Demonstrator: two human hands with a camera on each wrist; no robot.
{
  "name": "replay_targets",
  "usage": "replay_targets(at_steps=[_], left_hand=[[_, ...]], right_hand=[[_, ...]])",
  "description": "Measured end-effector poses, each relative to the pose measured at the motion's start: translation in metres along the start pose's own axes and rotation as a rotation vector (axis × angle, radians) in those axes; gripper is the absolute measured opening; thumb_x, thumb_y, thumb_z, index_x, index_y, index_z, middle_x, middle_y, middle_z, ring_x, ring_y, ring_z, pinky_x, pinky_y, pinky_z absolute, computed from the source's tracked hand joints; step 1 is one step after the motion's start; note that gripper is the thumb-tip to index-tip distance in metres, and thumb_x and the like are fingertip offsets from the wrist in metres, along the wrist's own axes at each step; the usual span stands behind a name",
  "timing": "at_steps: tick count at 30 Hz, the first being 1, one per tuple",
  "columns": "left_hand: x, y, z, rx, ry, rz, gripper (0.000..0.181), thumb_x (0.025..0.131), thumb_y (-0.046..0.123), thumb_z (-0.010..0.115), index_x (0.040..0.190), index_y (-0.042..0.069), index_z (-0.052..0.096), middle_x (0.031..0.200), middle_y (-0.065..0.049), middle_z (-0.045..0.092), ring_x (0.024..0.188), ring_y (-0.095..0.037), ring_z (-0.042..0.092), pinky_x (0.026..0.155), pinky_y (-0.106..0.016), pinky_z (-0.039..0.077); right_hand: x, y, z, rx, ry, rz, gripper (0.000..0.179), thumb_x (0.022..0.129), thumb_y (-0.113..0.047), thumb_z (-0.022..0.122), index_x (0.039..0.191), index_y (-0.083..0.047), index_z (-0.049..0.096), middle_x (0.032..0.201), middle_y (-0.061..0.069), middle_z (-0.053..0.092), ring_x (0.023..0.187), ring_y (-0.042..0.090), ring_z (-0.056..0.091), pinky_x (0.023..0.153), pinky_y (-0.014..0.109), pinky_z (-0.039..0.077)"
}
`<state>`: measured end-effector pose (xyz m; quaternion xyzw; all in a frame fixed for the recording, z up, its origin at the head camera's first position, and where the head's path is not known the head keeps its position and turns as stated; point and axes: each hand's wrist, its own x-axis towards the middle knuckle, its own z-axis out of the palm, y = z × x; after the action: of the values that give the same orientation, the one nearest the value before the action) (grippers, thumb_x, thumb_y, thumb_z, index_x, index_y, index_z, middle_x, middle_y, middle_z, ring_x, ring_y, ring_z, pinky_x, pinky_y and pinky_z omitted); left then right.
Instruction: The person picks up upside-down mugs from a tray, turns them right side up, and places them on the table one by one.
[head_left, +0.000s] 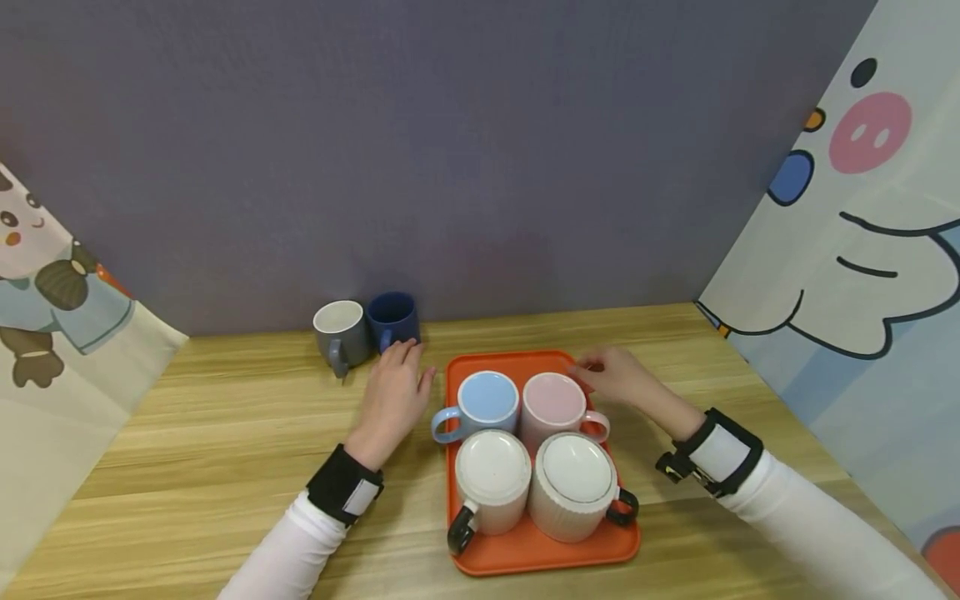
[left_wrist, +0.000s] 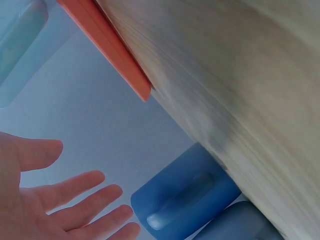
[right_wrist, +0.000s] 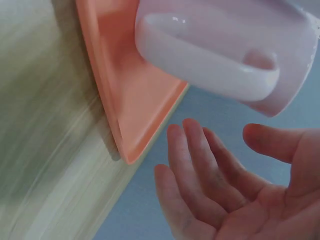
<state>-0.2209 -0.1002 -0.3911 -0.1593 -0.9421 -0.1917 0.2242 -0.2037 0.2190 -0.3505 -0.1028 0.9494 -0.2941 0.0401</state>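
My left hand [head_left: 395, 396] hovers with fingers extended just in front of a dark blue mug [head_left: 394, 319]; in the left wrist view a gap separates the fingertips from that mug [left_wrist: 185, 195]. To its left stands a grey mug [head_left: 341, 335]. An orange tray [head_left: 551, 557] bears a light blue mug [head_left: 487, 398], a pink mug [head_left: 553, 402] and two white mugs with black handles, the left one [head_left: 492, 471] and the right one [head_left: 573, 479]. My right hand [head_left: 618, 377], fingers loosely bent and holding nothing, is beside the pink mug, near the tray's back right corner.
A wooden table [head_left: 225, 442] lies under everything, with a dark grey wall panel [head_left: 480, 167] along its back edge. Cartoon-printed panels flank it, the left one [head_left: 45, 433] and the right one [head_left: 862, 275].
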Motion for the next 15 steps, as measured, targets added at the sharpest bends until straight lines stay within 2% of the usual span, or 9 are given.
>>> replay_targets(at_steps=[6,11,15], left_hand=[[0.002,0.001,0.002,0.002,0.003,0.01,0.04,0.09,0.022,0.064,0.121,-0.004,0.06,0.128,-0.022,0.057,0.122,-0.04,0.049,0.099,-0.055,0.041],[0.004,0.004,0.003,-0.006,0.031,0.032,0.04,0.089,0.021,0.064,0.12,-0.003,0.06,0.125,-0.022,0.059,0.12,-0.041,0.05,0.098,-0.055,0.042],[0.007,0.007,0.003,-0.012,0.03,0.034,0.038,0.09,0.021,0.063,0.12,-0.003,0.06,0.125,-0.021,0.059,0.12,-0.041,0.051,0.099,-0.055,0.041]], right_hand=[[-0.014,0.0,0.0,-0.022,-0.017,0.018,0.029,0.094,-0.024,0.055,0.101,0.0,0.069,0.09,0.01,0.07,0.081,0.019,0.062,0.073,0.034,0.051],[-0.024,0.002,0.001,-0.046,-0.019,0.001,0.028,0.093,-0.024,0.055,0.098,-0.001,0.07,0.091,0.01,0.07,0.083,0.021,0.062,0.075,0.037,0.051],[-0.031,0.002,0.001,-0.056,-0.015,-0.012,0.026,0.094,-0.023,0.054,0.097,-0.003,0.071,0.091,0.009,0.07,0.084,0.021,0.063,0.075,0.038,0.051]])
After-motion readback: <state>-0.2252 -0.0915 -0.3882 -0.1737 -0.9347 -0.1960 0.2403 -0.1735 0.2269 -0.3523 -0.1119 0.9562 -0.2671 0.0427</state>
